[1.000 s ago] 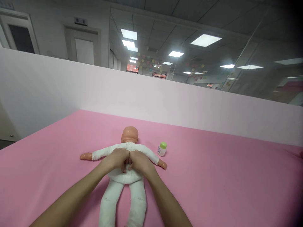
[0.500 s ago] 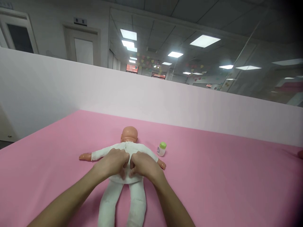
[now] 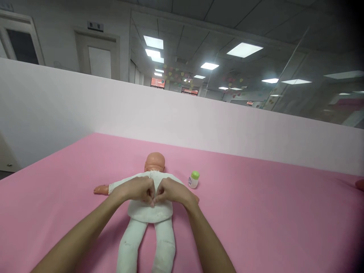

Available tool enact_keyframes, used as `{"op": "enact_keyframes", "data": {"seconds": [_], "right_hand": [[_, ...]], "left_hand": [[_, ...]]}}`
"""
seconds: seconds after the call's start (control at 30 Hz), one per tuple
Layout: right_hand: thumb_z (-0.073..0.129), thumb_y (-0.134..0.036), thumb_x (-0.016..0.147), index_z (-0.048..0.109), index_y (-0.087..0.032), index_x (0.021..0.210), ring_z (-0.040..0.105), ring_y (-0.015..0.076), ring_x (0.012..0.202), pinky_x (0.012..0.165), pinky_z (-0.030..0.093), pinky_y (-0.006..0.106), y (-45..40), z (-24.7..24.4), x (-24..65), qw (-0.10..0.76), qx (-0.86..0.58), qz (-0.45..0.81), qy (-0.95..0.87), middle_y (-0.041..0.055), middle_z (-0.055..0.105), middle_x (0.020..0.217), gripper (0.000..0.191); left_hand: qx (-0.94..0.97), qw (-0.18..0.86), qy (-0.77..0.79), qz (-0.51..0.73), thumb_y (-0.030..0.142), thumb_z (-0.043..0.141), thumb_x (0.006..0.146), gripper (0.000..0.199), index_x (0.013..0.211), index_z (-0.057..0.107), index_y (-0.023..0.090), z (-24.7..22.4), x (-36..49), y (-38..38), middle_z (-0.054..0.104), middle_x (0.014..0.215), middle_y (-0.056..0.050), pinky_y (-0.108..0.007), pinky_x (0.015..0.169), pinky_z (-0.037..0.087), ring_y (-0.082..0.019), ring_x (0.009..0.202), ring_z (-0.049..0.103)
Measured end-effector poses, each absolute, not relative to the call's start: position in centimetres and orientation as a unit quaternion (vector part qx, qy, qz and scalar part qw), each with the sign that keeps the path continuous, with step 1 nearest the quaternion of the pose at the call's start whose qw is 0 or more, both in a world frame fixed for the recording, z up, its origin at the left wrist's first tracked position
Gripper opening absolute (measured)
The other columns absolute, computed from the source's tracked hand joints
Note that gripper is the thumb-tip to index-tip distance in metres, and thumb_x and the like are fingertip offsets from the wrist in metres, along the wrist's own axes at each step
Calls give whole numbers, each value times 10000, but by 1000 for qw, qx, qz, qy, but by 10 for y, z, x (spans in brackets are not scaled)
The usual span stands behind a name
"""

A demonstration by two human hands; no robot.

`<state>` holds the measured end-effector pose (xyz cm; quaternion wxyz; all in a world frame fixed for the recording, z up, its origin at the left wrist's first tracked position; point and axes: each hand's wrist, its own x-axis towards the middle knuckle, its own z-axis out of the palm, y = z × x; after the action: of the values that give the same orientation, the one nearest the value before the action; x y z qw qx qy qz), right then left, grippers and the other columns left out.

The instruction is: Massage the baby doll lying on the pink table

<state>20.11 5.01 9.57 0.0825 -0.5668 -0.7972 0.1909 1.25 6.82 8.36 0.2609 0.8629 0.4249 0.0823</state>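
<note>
A baby doll (image 3: 150,217) with a white cloth body lies face down, its bare head (image 3: 155,161) pointing away from me and its arms stretched sideways. On the left half of its back is my left hand (image 3: 142,188), fingers curled and closed. My right hand (image 3: 171,189) mirrors it on the other half, closed too, with the thumb tips nearly meeting over the middle of the back. Both hands pinch at the cloth there, though the grip is partly hidden under the knuckles. My right forearm covers most of the doll's right arm.
A small jar (image 3: 193,179) with a green lid stands by the doll's right arm. The pink padded surface (image 3: 256,212) ends at a white low wall (image 3: 199,121), with glass above it. At the far right edge lies a reddish object (image 3: 360,184), partly cut off.
Both hands have slid a little up the doll's back towards its head, and the fingertips have drawn closer together. More of the lower back shows; the doll and jar stay put.
</note>
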Motion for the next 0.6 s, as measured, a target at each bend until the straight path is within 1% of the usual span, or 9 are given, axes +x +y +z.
{"op": "enact_keyframes", "data": {"seconds": [0.07,0.13,0.17,0.23,0.3,0.33,0.47,0.53,0.6], "right_hand": [[715,-272,858,698,-207,624,409,115,558,536,282,278,57,94,204,143,-558,173,-799,-41,526,574,244],[609,-234,942,707,-189,713,453,127,617,580,295,272,67,86,205,201,-578,119,-782,-15,597,668,253],[583,-218,962,711,-183,752,488,136,652,605,309,269,73,81,205,224,-591,90,-770,3,639,724,248],[562,-208,990,724,-179,838,558,152,734,657,338,260,82,70,204,241,-595,67,-764,33,702,841,224],[579,-226,1003,741,-182,908,606,169,810,706,360,256,90,58,203,229,-585,69,-775,53,735,924,193],[599,-239,1003,749,-182,934,621,180,843,727,369,258,93,52,202,216,-583,69,-780,62,745,953,175],[653,-250,991,772,-150,939,650,233,934,789,388,295,103,29,195,146,-624,21,-767,120,761,989,164],[639,-232,997,777,-137,942,652,250,969,813,391,313,108,20,191,128,-636,-13,-761,139,761,1000,176],[626,-219,1002,779,-133,943,651,256,984,823,389,319,110,17,189,126,-634,-28,-762,145,762,1004,185]], "left_hand": [[857,199,458,130,260,654,856,140,805,782,235,85,11,76,721,770,-17,-287,613,364,-183,719,621],[820,109,528,192,228,569,908,187,839,742,205,78,10,88,721,859,-54,-295,640,346,-195,769,622],[804,83,553,204,210,539,919,198,832,716,195,72,10,94,710,860,-64,-300,641,334,-199,770,616],[799,76,560,207,198,526,916,191,780,660,197,57,11,105,671,793,-50,-307,624,304,-197,728,590],[808,99,544,206,204,561,896,183,719,606,208,41,12,114,633,722,-22,-311,604,279,-189,680,564],[808,106,539,213,208,584,886,177,710,594,210,34,13,117,634,720,-16,-310,602,277,-189,679,564],[781,96,571,235,221,639,891,120,773,645,203,12,19,124,721,855,-48,-305,659,315,-209,794,626],[772,91,584,234,230,651,901,121,785,670,204,6,22,126,745,888,-53,-305,685,323,-215,837,646],[773,88,581,237,235,658,903,133,775,679,207,4,22,126,755,880,-44,-306,682,316,-215,836,652]]}}
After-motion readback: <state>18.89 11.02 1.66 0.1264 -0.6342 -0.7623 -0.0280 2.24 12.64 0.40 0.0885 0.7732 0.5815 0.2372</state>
